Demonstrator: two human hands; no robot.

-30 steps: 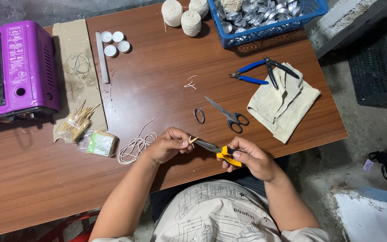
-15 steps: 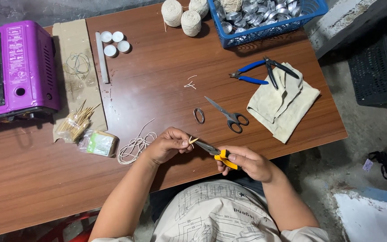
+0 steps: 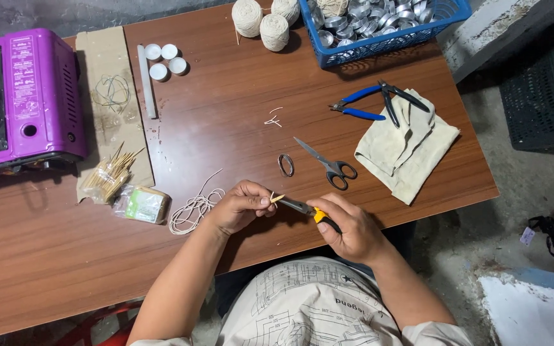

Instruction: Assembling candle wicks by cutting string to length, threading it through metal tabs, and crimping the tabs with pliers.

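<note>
My left hand point(image 3: 240, 206) pinches a small pale wooden stick point(image 3: 277, 199) at its tip, low over the front of the brown table point(image 3: 226, 115). My right hand point(image 3: 349, 226) grips a small tool with a yellow and black handle point(image 3: 312, 212); its metal end meets the stick. A loose coil of white string point(image 3: 192, 207) lies just left of my left hand.
Grey scissors point(image 3: 328, 164) and a small metal ring point(image 3: 285, 164) lie beyond my hands. Blue pliers point(image 3: 360, 107) rest beside a cream cloth point(image 3: 407, 145). A purple stove point(image 3: 17, 99), a bundle of sticks point(image 3: 107, 176), string balls point(image 3: 261, 22) and a blue basket point(image 3: 386, 38) of tin cups stand farther off.
Both hands stay together at the table's front edge; my right hand has shifted slightly on the tool. Nothing else has moved.
</note>
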